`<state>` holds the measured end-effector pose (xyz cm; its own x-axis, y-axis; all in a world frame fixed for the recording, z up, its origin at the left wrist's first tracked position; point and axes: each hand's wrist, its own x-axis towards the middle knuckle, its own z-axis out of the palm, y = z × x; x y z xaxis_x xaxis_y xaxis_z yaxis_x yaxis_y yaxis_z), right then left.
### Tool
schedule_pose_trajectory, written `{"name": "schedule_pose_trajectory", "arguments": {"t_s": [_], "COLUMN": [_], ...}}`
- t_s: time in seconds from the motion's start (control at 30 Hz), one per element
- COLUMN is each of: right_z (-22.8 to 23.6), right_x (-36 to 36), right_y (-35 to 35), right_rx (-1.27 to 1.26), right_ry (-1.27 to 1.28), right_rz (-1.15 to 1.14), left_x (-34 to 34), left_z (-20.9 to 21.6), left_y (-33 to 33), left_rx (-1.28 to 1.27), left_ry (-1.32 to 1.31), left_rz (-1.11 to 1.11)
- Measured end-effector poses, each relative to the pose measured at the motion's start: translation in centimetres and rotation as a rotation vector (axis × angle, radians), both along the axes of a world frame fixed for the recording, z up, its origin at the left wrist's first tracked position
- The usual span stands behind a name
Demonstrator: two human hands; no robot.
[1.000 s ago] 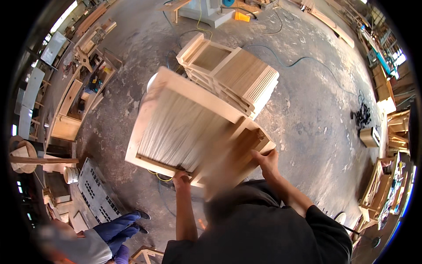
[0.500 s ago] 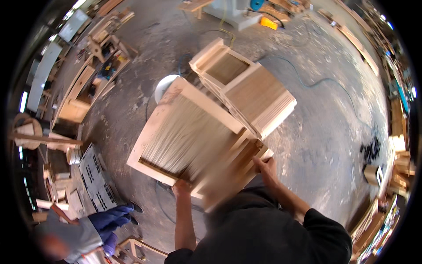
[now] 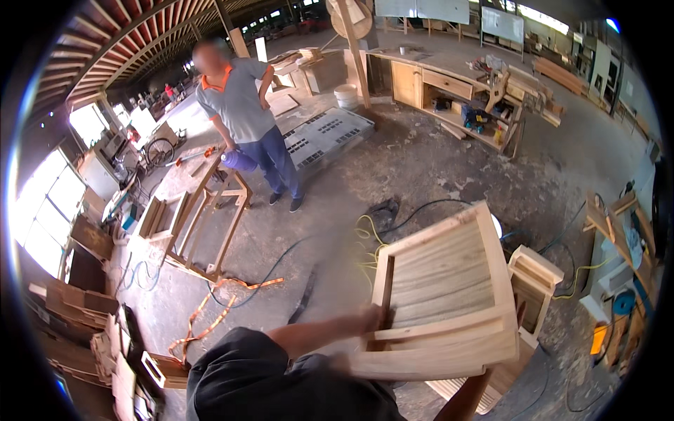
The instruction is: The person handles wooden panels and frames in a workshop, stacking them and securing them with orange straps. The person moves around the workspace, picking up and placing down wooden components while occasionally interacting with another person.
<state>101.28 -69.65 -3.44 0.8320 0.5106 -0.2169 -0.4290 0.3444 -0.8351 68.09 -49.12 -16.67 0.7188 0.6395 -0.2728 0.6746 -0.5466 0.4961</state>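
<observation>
- The left hand (image 3: 368, 319) has its grip wrapped round the left edge of the slatted wooden panel (image 3: 442, 295), at about five o'clock in the view.
- The right hand is hidden behind the panel's lower edge; only the forearm (image 3: 467, 396) shows, so I cannot tell how its grip stands.
- Half a second earlier the panel lay flat under a downward gaze; now it is lifted and tilted, and the view takes in the whole workshop, so carrying seems underway.
- Just behind it, at four o'clock, stands a small wooden cabinet (image 3: 535, 281) on the floor (image 3: 421, 161).
- At nine o'clock sits a wooden frame (image 3: 203, 224).
- At eleven o'clock another person (image 3: 246, 119) stands.
</observation>
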Motion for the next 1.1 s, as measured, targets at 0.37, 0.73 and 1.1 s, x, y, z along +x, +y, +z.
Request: {"name": "schedule_pose_trajectory", "arguments": {"t_s": [0.37, 0.73, 1.1], "right_z": [3.9, 0.0, -3.1], "right_x": [1.2, -3.3, -0.2], "right_y": [-0.9, 0.1, -11.1], "right_rx": [-0.152, 0.013, 0.273], "right_ry": [-0.083, 0.066, 0.198], "right_rz": [-0.079, 0.122, 0.157], "left_x": [6.8, 8.7, 9.7], "left_z": [1.3, 7.5, 22.8], "left_y": [-6.8, -10.4, -16.5], "left_rx": [-1.048, -1.532, -1.645], "left_ry": [-0.251, -0.464, -0.699], "left_rz": [0.066, 0.224, 0.062]}}
